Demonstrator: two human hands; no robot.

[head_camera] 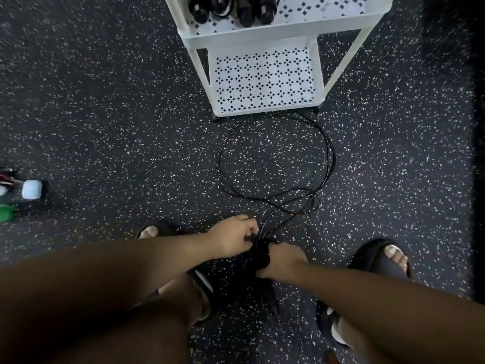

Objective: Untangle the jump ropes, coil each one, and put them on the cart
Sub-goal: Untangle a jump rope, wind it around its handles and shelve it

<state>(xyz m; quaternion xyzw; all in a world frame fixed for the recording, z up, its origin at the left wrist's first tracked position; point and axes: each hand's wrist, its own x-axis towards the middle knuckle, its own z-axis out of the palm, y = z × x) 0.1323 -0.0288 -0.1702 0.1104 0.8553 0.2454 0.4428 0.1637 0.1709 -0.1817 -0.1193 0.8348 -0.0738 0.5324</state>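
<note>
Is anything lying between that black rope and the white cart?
Nothing visible does. The thin black jump rope loops over dark speckled floor up to the base of the white perforated metal cart, and the left hand and right hand grip its near end.

Forearms low and forward, left hand (232,236) and right hand (284,258) close together, fingers around jump rope (262,251)

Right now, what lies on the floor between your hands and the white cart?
Head view: loose black jump rope loops on the speckled floor.
</note>
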